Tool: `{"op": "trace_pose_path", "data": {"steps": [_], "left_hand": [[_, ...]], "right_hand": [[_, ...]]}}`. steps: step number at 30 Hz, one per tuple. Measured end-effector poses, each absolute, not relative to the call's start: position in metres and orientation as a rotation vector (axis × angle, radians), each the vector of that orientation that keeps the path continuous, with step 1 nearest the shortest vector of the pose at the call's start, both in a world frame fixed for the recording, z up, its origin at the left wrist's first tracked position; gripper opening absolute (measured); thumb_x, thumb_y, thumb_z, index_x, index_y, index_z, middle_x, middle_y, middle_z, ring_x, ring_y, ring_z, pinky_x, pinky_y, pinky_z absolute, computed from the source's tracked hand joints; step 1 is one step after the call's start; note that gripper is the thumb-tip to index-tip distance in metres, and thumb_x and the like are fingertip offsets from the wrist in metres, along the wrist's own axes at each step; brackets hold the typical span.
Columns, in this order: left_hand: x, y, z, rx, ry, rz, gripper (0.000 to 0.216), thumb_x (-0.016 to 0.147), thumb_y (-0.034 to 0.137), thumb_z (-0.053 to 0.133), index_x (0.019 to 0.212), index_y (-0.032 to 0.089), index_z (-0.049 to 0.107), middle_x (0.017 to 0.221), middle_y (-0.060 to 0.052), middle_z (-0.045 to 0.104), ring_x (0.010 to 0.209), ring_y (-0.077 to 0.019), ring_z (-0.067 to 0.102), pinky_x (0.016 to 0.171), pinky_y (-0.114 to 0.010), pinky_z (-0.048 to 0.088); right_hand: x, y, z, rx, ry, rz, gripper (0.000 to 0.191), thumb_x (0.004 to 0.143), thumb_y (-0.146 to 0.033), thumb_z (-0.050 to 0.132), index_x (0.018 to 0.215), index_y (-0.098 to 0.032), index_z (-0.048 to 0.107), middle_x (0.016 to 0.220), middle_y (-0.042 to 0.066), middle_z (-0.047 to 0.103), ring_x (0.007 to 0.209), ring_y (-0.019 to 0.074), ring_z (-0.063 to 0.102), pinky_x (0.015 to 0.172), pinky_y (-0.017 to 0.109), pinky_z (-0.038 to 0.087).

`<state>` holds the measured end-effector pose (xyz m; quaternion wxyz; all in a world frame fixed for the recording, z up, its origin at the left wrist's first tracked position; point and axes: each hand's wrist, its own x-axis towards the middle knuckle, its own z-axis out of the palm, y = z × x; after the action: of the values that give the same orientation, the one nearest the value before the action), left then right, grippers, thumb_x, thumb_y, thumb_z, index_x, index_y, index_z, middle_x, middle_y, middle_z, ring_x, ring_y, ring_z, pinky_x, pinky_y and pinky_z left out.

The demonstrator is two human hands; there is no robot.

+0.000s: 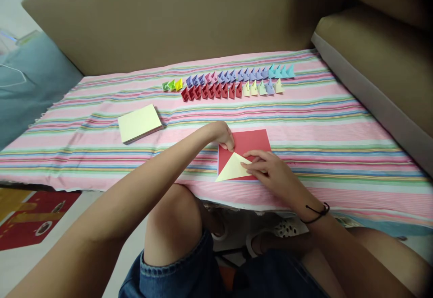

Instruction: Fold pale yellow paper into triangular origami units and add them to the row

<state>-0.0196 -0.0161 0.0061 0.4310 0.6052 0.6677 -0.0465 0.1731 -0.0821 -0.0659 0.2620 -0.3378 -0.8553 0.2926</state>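
A pale yellow sheet of origami paper [231, 170], folded into a triangle, lies on a red square sheet [251, 139]. My left hand [223, 135] is closed, its fingertips pressed together at the top point of the triangle. From the right, my right hand [270, 169] holds the triangle's right side, with thumb and fingers drawn together on the paper. That right corner is partly covered by the fingers. Beneath the red sheet, a thin bluish edge shows along its left side.
A striped cloth [321, 144] covers the seat. Left of my hands sits a stack of pale yellow paper [140, 123]. Farther back stand two rows of small folded paper pieces, including dark red ones [211, 91] and light blue ones [281, 71]. A brown cushion [379, 63] borders the right.
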Motion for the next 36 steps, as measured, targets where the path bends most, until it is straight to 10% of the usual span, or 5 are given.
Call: {"op": "trace_pose_path", "data": {"steps": [36], "left_hand": [[-0.009, -0.02, 0.004, 1.673, 1.733, -0.269, 0.025, 0.043, 0.029, 0.08, 0.056, 0.016, 0.063, 0.051, 0.001, 0.064, 0.066, -0.0163, 0.062, 0.068, -0.023, 0.046]], "right_hand": [[0.172, -0.082, -0.064, -0.934, -2.303, 0.832, 0.02, 0.085, -0.019, 0.054, 0.089, -0.023, 0.073, 0.112, 0.007, 0.058, 0.08, 0.0166, 0.059, 0.076, 0.035, 0.051]]}}
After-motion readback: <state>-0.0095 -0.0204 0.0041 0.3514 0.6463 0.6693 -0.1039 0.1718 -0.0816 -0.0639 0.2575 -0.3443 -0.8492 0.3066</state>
